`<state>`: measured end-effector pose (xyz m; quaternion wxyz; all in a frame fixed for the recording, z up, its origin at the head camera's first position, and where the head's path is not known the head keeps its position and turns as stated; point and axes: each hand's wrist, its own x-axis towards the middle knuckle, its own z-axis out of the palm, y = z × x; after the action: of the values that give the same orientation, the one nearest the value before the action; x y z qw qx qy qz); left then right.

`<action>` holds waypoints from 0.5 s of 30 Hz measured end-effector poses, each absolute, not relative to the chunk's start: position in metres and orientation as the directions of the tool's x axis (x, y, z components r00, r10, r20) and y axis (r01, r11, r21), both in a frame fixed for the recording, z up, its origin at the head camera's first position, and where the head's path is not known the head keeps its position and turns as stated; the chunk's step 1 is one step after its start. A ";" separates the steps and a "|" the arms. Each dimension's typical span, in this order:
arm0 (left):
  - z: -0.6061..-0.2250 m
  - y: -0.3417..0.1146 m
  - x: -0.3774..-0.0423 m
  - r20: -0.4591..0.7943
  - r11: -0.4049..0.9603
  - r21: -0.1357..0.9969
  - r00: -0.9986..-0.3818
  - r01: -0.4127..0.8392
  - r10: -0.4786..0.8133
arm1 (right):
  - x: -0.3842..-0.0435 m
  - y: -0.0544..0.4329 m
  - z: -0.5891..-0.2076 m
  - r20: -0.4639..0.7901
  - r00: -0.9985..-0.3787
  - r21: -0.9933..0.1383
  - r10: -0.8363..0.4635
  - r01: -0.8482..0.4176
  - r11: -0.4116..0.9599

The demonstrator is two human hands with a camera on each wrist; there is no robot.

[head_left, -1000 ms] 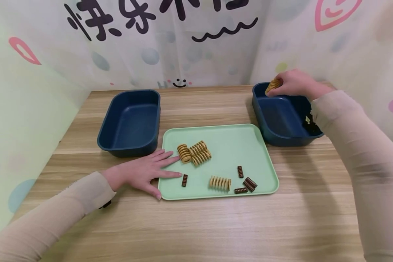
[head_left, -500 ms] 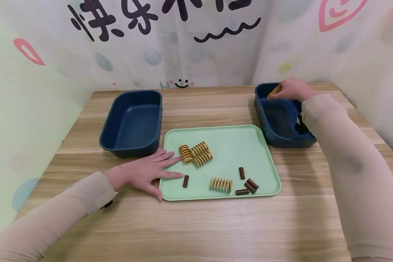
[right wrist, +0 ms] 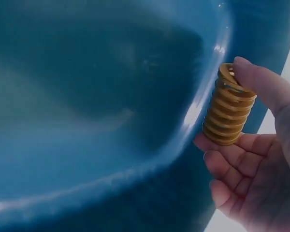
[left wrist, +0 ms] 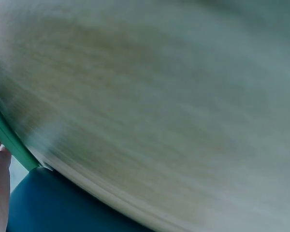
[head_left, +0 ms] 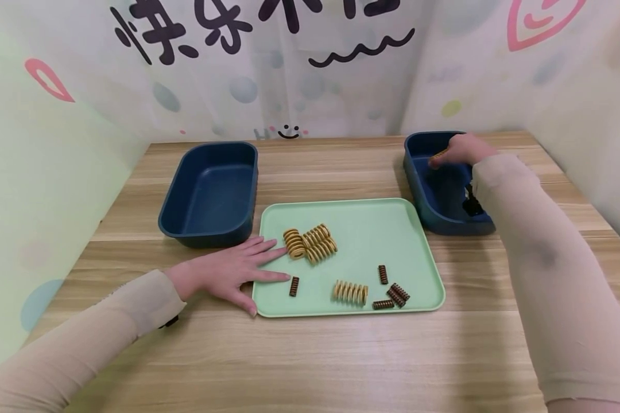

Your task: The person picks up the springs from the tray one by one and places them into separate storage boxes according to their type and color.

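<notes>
Inside the right blue bin [head_left: 415, 180], my right hand [head_left: 465, 150] pinches a yellow coil spring [right wrist: 229, 106] by its two ends, between thumb and fingers, as the right wrist view shows. In the head view that spring is mostly hidden behind the fingers. My left hand [head_left: 232, 272] lies flat with spread fingers across the left edge of the green tray [head_left: 372, 229]. Its fingertips are close to a small dark brown spring [head_left: 294, 286] and a cluster of yellow springs [head_left: 317, 244]. Another yellow spring [head_left: 350, 292] lies near the tray's front edge.
Several small brown springs [head_left: 398, 295] lie at the tray's front right. A second blue bin [head_left: 206, 195] stands behind the left hand, with nothing visible inside. A patterned curtain [head_left: 336, 97] closes off the back of the wooden table [head_left: 310, 361].
My right hand has lowered into the right bin with the yellow spring still pinched. The left hand has stayed on the tray's edge. The head view has shifted slightly.
</notes>
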<state>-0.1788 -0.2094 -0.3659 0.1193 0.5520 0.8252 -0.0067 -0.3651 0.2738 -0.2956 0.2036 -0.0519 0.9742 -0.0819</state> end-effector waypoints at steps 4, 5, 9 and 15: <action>-0.366 -0.210 -0.179 -0.197 0.386 0.119 -0.359 0.915 0.912 | -0.362 0.275 -0.301 -0.420 -0.901 -0.212 -0.108 -0.018 0.977; -0.366 -0.210 -0.179 -0.195 0.385 0.117 -0.359 0.916 0.913 | -0.362 0.276 -0.302 -0.421 -0.901 -0.215 -0.104 -0.013 0.977; -0.367 -0.210 -0.179 -0.191 0.382 0.108 -0.357 0.918 0.914 | -0.359 0.277 -0.306 -0.424 -0.901 -0.207 -0.094 -0.005 0.978; -0.368 -0.210 -0.179 -0.207 0.397 0.114 -0.369 0.911 0.906 | -0.358 0.277 -0.307 -0.431 -0.899 -0.190 -0.074 0.010 0.982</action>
<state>-0.1792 -0.2097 -0.3680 0.1184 0.5490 0.8273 -0.0097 -0.3583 0.2775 -0.3075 0.2238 -0.0163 0.9700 -0.0940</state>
